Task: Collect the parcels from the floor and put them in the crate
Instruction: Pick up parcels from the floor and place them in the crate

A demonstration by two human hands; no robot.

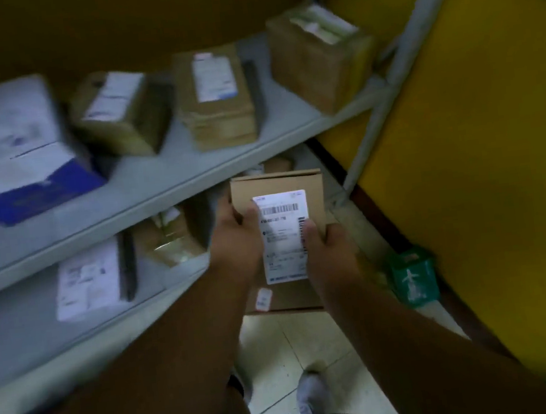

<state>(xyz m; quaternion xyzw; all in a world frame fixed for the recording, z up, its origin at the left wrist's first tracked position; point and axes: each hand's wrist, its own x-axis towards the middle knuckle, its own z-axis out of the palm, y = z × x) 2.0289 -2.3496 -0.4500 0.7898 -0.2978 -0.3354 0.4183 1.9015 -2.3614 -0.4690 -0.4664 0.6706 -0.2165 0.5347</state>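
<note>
A brown cardboard parcel (310, 192) with a white barcode label is held in front of me above the tiled floor. My left hand (234, 241) grips its left edge, thumb on the label. My right hand (327, 251) grips its right side, thumb also on the label. A small green box (412, 279) stands on the floor to the right, by the wall's foot. No crate is in view.
A grey metal shelf rack (167, 185) fills the left, with several brown parcels (215, 101) and a white-and-blue mailer (13, 151) on it. A lower shelf holds more parcels (89, 278). A yellow wall (498, 164) stands at right. My shoe (312, 396) is on the floor tiles.
</note>
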